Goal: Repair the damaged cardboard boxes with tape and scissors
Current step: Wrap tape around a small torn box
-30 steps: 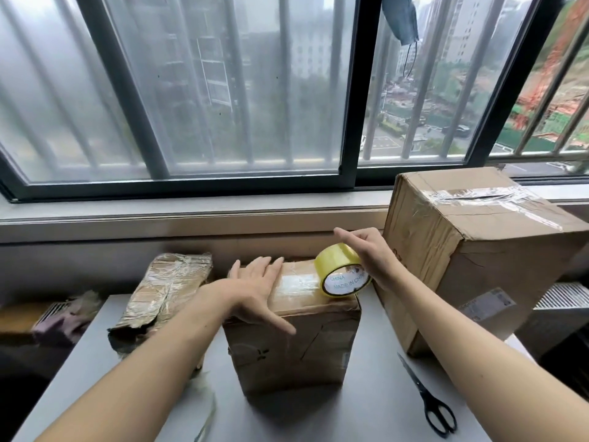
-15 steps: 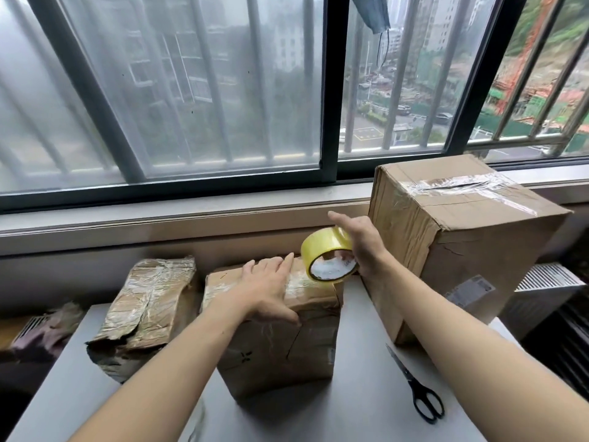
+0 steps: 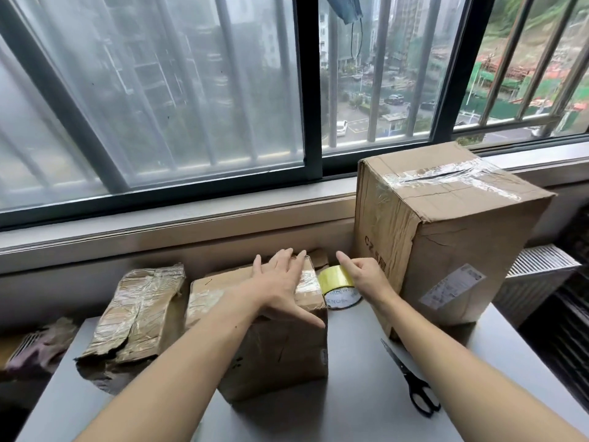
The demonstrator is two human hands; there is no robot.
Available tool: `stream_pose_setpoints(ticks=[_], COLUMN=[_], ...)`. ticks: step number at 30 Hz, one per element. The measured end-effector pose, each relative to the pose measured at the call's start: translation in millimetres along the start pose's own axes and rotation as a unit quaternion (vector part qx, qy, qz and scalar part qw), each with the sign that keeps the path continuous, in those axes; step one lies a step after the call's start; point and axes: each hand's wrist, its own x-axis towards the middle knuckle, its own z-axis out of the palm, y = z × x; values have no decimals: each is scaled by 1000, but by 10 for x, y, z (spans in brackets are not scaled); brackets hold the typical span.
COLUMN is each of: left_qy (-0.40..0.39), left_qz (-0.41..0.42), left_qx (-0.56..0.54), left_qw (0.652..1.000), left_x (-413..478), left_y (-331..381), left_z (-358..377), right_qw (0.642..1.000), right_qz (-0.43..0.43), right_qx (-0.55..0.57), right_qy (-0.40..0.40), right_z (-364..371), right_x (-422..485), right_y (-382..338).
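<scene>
1. Left hand (image 3: 280, 282): fingers straight and spread, palm pressing flat on top of the small cardboard box (image 3: 274, 346); thumb reaches down over the box's near right top corner.
2. Right hand (image 3: 366, 275): fingers curled round the tape roll (image 3: 338, 287), index finger pointing up and away; holds the roll from its right side.
3. Tape roll: yellow, with printed white core; sits just right of the left hand, against the right top edge of the small cardboard box, low between that box and the large cardboard box (image 3: 446, 237).
4. Small cardboard box: under the left hand, upright on the tabletop (image 3: 366, 409); creased brown sides, shiny clear tape across its top.
5. Large cardboard box: immediately right of the right hand, taller, with tape strips crossing its top and a dark slit along the seam; label on its near face.
6. Flattened taped carton (image 3: 137, 311): left of the left forearm, torn at its near edge.
7. Scissors (image 3: 411, 381): black-handled, shut, lying on the tabletop just beside the right forearm, nearer the person than the right hand.
</scene>
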Motion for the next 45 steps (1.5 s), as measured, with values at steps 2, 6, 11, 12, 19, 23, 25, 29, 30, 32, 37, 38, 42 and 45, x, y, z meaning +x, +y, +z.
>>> stream_pose_setpoints(ticks=[2, 6, 11, 12, 19, 23, 25, 29, 30, 32, 37, 38, 42, 45], left_qy=[14, 45, 84, 105, 185, 108, 107, 132, 134, 149, 114, 106, 77, 5], left_qz=[14, 38, 75, 86, 96, 21, 15, -8, -16, -15, 7, 6, -4, -42], left_qx=[12, 25, -111, -158, -318, -248, -245, -229, -221, -203, -182, -188, -200, -140], left_qw=[1000, 998, 987, 978, 925, 963, 963, 964, 966, 968, 977, 976, 977, 989], left_x=[90, 127, -148, -221, -659, -833, -874, -898, -895, -894, -907, -898, -830, -765], left_y=[167, 128, -245, -322, -831, -1059, -1115, -1211, -1268, -1388, -1462, -1472, -1561, -1622], left_z=[-37, -76, -262, -272, 218, 194, 174, 346, 398, 478, 620, 667, 760, 776], right_qw=[999, 991, 971, 963, 960, 949, 945, 940, 941, 951, 980, 974, 939, 952], right_qz=[38, 83, 46, 41, 36, 47, 43, 83, 89, 78, -104, -133, -145, -132], right_qx=[33, 104, 224, 251, 242, 261, 264, 278, 277, 251, 5, -78, -267, -195], right_qy=[8, 14, -67, -85, -132, -169, -187, -178, -175, -163, -169, -168, -159, -196], right_z=[28, -71, -133, -110, 530, 922, 1089, 1402, 1474, 1591, 1500, 1407, 1105, 1148], right_x=[-41, -13, 28, 35, -93, -222, -264, -381, -409, -445, -338, -285, -179, -211], right_y=[15, -105, -667, -788, -1055, -1135, -1154, -1076, -1075, -1132, -1326, -1319, -1153, -1013])
